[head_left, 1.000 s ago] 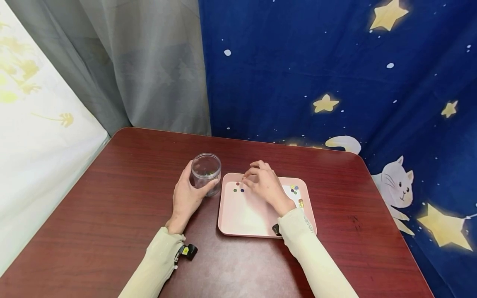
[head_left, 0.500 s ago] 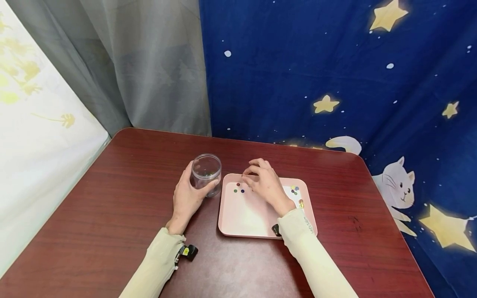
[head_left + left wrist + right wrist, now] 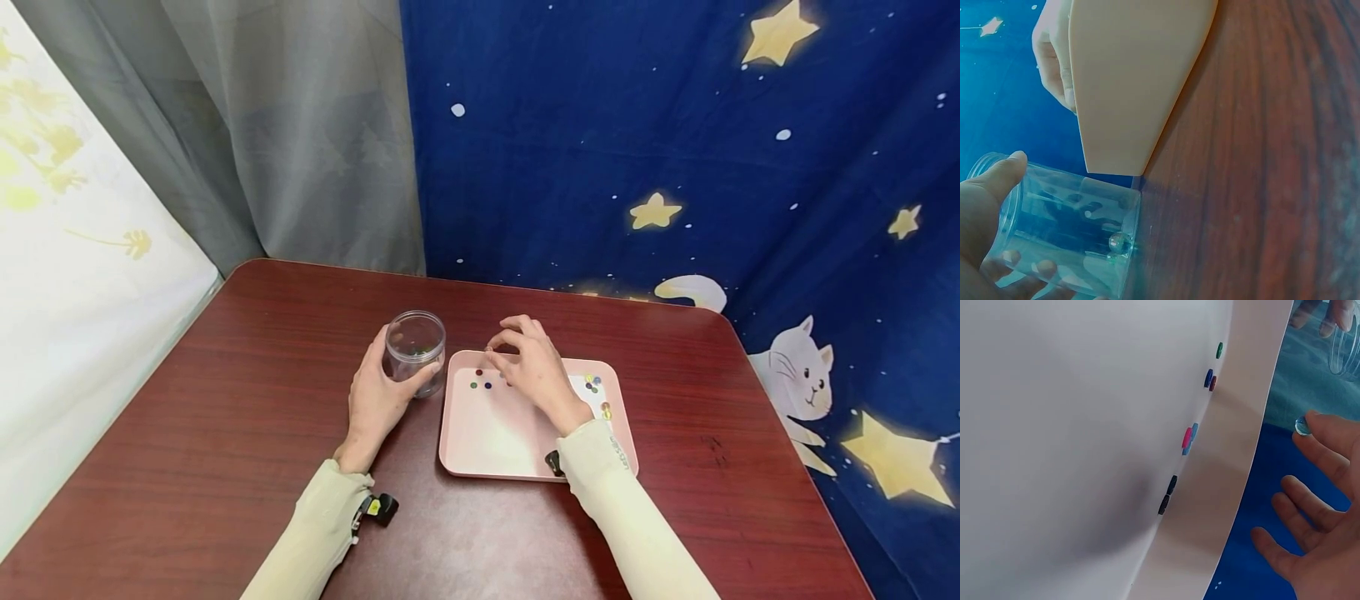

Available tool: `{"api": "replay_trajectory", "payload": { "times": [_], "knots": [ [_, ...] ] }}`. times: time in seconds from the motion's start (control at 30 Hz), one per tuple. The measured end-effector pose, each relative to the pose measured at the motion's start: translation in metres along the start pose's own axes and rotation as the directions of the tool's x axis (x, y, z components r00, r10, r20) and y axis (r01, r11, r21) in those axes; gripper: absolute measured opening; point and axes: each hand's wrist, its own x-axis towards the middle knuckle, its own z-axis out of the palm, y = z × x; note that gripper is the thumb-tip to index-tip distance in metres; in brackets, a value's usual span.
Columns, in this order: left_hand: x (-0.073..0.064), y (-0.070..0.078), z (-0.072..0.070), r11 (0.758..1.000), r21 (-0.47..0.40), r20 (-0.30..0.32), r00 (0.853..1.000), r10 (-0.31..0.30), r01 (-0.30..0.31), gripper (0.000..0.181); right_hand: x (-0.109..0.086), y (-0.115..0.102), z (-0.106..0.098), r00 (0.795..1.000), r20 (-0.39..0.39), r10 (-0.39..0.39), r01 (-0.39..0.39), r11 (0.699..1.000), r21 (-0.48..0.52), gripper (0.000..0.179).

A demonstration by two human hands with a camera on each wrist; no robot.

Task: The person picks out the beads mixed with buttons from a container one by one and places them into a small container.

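My left hand (image 3: 375, 404) grips a clear plastic jar (image 3: 1066, 212) that stands upright left of the tray, thumb and fingers wrapped round its side. A clear marble (image 3: 1119, 242) lies at the jar's bottom, with something greenish beside it. Over the far edge of the pink tray (image 3: 487, 446) is my right hand (image 3: 534, 371). Its thumb and index finger pinch a clear marble (image 3: 1302, 425), while the other fingers spread loosely. Below it in the tray, small flat button-like discs in green, blue, red, pink and black (image 3: 1209, 378) lie along the far wall.
Several yellow, blue and green marbles (image 3: 593, 380) sit in the tray's far right corner, with yellowish ones (image 3: 606, 409) along its right side. The dark red table (image 3: 225, 433) extends around the tray. Behind its far edge hang grey and blue curtains (image 3: 540, 167).
My right hand has shifted slightly up and away, and a clear marble now shows at its fingertips. Discs beneath the hand have come into view. The left hand and jar stay put.
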Motion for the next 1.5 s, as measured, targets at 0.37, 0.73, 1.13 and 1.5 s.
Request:
{"api": "replay_trajectory", "payload": {
  "times": [0.37,0.73,1.13,1.5],
  "knots": [
    [0.0,0.001,0.0,1.0,0.007,0.008,1.0,-0.009,0.009,0.1,0.002,-0.003,-0.001,1.0,-0.002,0.01,-0.01,1.0,0.008,0.006],
    [0.0,0.0,0.001,1.0,0.011,0.014,1.0,-0.009,0.008,0.1,0.004,-0.01,-0.004,1.0,-0.027,-0.003,0.004,0.999,0.034,0.008],
    [0.0,0.0,0.001,1.0,0.012,0.015,1.0,-0.01,0.01,0.1,0.005,-0.014,-0.003,0.998,-0.061,-0.019,0.021,0.999,0.026,0.007],
    [-0.001,0.001,0.0,1.0,0.009,0.011,1.0,0.006,-0.006,0.099,0.008,-0.02,-0.004,0.992,-0.105,-0.072,0.077,0.996,0.036,0.008]
  ]
}}
